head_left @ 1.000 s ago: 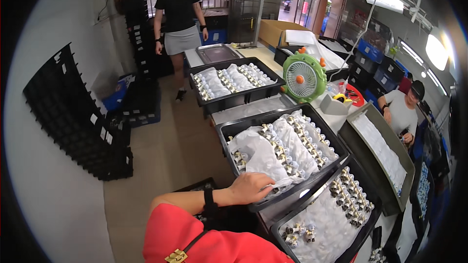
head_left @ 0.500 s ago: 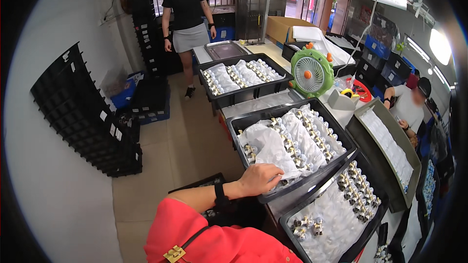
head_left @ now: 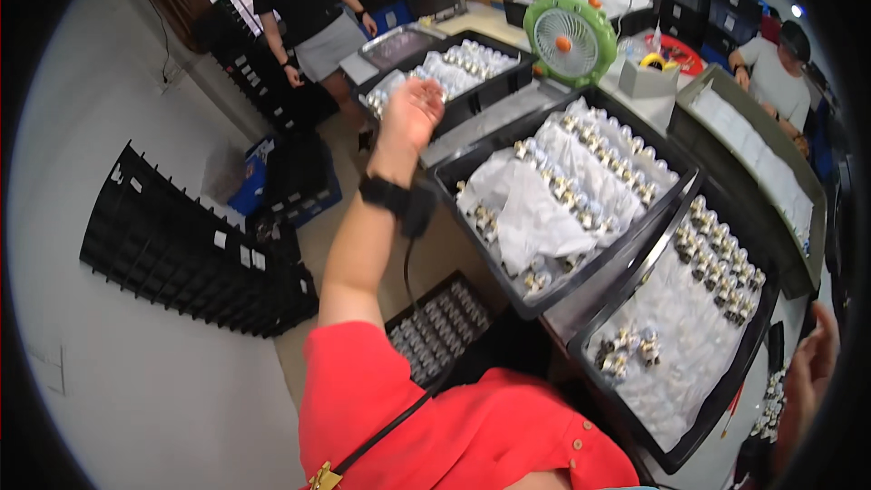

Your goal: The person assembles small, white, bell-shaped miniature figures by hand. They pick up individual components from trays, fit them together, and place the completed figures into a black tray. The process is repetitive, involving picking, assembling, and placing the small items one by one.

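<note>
My left hand (head_left: 415,113) is raised, empty, its fingers loosely bent and apart, in front of the far black tray (head_left: 467,107). A black band circles that wrist. Below and right of it lies the middle black tray (head_left: 517,295), holding rows of small white, gold and dark figure-like pieces (head_left: 567,189) between white sheets. One crumpled white sheet (head_left: 526,218) covers its left part. At the right rim, my right hand (head_left: 810,377) is partly in view with fingers stretched upward, beside the near black tray (head_left: 671,463), which holds similar pieces on a white sheet.
A green fan (head_left: 572,41) stands behind the trays. An olive tray (head_left: 798,263) tilts at the right. Black trays (head_left: 172,236) are stacked by the left wall. One person (head_left: 304,9) stands at the far left; another (head_left: 776,77) is at the far right.
My left hand has left the white sheet in the middle tray and risen toward the far tray. My right hand has come into view at the right. The whole view has tilted.
</note>
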{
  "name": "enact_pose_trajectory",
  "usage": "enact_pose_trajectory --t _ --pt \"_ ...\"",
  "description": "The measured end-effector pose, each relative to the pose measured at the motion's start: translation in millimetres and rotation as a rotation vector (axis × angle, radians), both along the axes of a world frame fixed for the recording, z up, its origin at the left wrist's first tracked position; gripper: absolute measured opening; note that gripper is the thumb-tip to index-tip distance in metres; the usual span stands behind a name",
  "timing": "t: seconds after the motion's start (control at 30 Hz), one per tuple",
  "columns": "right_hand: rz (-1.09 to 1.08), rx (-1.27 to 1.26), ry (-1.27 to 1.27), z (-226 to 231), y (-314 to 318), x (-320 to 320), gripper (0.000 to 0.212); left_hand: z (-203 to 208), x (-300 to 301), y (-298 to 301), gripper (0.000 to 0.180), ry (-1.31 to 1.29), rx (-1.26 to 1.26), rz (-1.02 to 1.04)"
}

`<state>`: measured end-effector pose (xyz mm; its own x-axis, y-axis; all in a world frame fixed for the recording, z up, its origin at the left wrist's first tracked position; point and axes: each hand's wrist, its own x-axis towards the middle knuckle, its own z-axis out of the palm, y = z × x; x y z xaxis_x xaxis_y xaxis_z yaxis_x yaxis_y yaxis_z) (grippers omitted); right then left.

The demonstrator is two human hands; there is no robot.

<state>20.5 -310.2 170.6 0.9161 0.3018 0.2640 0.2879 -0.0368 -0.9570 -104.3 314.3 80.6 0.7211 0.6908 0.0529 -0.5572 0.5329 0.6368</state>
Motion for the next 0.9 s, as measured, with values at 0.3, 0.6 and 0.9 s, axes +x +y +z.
enact_pose_trajectory --t 0.3,0.6,0.9 --pt "0.458 -0.040 0.083 -42 120 -32 0.010 -24 65 -207 0.033 0.231 0.313 -0.648" --pt "0.570 0.107 0.536 -114 127 11 0.011 -47 106 -262 0.025 0.251 0.273 -0.906" --pt "0.566 0.095 0.722 -156 138 21 0.016 -57 106 -246 0.025 0.242 0.109 -0.811"
